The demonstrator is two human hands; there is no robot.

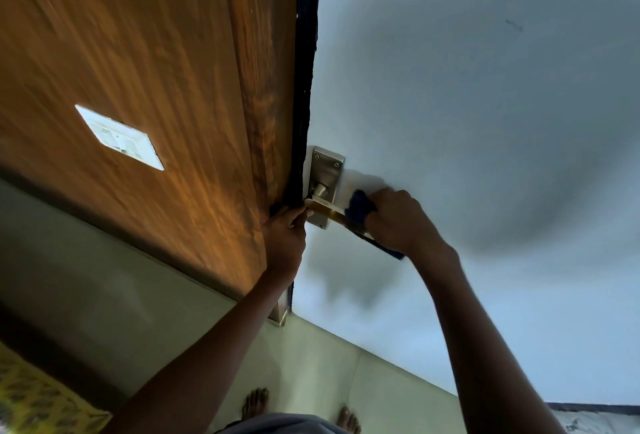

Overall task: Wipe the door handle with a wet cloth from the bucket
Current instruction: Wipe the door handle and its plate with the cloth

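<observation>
A metal lever door handle (323, 207) on a silver backplate (325, 170) sits at the left edge of the pale blue door (467, 104). My right hand (401, 222) is closed around a dark blue cloth (360, 210) that is wrapped over the outer part of the lever. My left hand (285, 236) grips the door's dark edge (304, 87) just beside the handle's near end, with fingertips touching the lever's base. The bucket is not in view.
A wood-grain panel (156, 70) with a white switch plate (119, 137) stands left of the door edge. Pale floor tiles (329, 357) lie below, with my bare feet (256, 402) on them. A yellow patterned fabric (38, 399) shows at the bottom left.
</observation>
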